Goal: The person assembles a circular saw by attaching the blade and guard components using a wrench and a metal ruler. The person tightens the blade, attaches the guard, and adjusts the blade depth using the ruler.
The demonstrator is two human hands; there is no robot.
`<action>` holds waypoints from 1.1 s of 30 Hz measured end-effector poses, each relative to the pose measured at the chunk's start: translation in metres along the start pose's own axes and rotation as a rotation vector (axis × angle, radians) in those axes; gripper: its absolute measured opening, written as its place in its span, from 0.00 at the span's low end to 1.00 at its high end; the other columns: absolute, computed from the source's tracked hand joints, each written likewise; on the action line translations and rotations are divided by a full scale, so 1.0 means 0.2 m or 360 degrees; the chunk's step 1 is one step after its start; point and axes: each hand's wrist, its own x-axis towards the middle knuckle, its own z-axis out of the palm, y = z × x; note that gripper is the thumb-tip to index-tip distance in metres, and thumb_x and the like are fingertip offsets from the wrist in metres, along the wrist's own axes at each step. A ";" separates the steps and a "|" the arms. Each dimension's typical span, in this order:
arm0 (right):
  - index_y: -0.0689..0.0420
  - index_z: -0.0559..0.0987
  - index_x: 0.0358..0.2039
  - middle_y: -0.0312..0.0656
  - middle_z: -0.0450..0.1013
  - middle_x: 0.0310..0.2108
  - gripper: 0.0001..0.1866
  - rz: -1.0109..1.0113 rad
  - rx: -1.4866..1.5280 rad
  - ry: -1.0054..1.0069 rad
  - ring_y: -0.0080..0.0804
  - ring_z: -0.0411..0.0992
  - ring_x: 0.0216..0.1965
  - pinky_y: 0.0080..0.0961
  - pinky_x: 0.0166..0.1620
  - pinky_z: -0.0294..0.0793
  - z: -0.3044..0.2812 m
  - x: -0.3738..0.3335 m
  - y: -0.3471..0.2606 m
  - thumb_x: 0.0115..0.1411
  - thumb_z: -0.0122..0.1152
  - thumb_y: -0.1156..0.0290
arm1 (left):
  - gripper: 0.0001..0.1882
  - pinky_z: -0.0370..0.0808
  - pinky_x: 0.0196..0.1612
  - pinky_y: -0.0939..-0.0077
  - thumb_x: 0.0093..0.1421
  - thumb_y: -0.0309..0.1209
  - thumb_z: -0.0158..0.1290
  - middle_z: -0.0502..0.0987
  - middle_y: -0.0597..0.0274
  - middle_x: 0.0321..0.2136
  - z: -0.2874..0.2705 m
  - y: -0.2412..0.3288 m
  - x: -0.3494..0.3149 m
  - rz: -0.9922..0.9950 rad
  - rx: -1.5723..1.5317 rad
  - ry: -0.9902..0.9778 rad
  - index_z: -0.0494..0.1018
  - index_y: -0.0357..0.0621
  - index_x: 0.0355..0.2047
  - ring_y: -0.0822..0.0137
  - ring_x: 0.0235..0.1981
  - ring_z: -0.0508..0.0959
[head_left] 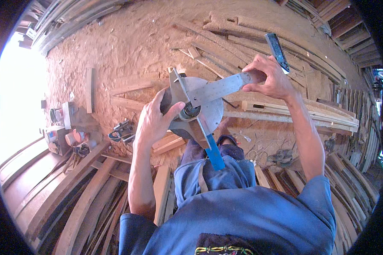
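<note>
My left hand (pixel 151 121) grips what looks like a circular saw (pixel 185 127), its round grey blade (pixel 215 112) showing on the right. Its thumb presses near the hub. A long flat plate runs along the tool, with a blue section (pixel 215 155) at the near end. Between thumb and fingers, my right hand (pixel 270 78) holds a try square by its metal blade (pixel 219 89). The square's dark stock (pixel 278 53) sticks out beyond the fingers. The free end of the metal blade overlaps the saw near its hub; whether they touch, I cannot tell.
Sawdust-covered ground (pixel 127 46) lies ahead, strewn with offcuts. Stacked long boards (pixel 302 114) rest at right. Wooden beams (pixel 89 199) fan out at lower left. Another tool (pixel 122 131) lies left of my left arm, and containers (pixel 78 136) stand farther left.
</note>
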 end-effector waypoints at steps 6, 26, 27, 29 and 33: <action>0.45 0.82 0.43 0.34 0.73 0.36 0.31 0.0013 -0.0025 -0.0002 0.34 0.72 0.40 0.33 0.48 0.64 0.02 -0.01 0.01 0.47 0.75 0.37 | 0.40 0.77 0.51 0.57 0.61 0.55 0.61 0.83 0.41 0.44 0.01 -0.02 0.01 0.0007 0.0018 -0.0006 0.70 0.35 0.60 0.46 0.48 0.83; 0.45 0.82 0.44 0.33 0.72 0.35 0.31 -0.0044 -0.0068 -0.0080 0.35 0.71 0.39 0.33 0.47 0.64 0.01 0.01 0.03 0.48 0.74 0.37 | 0.45 0.76 0.55 0.57 0.59 0.60 0.61 0.82 0.38 0.47 0.02 -0.03 0.00 -0.0100 0.0064 0.0005 0.69 0.32 0.61 0.46 0.51 0.82; 0.45 0.82 0.44 0.33 0.72 0.35 0.31 -0.0041 -0.0069 -0.0094 0.35 0.71 0.39 0.33 0.47 0.64 0.00 0.01 0.02 0.48 0.74 0.37 | 0.45 0.76 0.55 0.57 0.59 0.60 0.61 0.82 0.38 0.47 0.01 -0.03 -0.01 -0.0096 0.0057 -0.0001 0.69 0.32 0.61 0.46 0.51 0.82; 0.45 0.82 0.45 0.33 0.73 0.35 0.31 -0.0025 -0.0046 -0.0130 0.34 0.71 0.39 0.32 0.47 0.63 0.00 -0.01 0.01 0.48 0.74 0.37 | 0.45 0.76 0.55 0.57 0.58 0.61 0.61 0.82 0.39 0.47 0.01 -0.03 -0.02 -0.0105 0.0034 -0.0022 0.70 0.32 0.61 0.46 0.51 0.82; 0.45 0.82 0.44 0.32 0.72 0.35 0.30 -0.0093 -0.0072 -0.0074 0.33 0.71 0.39 0.32 0.47 0.63 0.00 0.00 0.00 0.48 0.74 0.37 | 0.45 0.76 0.54 0.56 0.58 0.61 0.61 0.82 0.40 0.46 0.00 -0.03 -0.03 -0.0095 -0.0003 -0.0041 0.70 0.34 0.61 0.47 0.51 0.82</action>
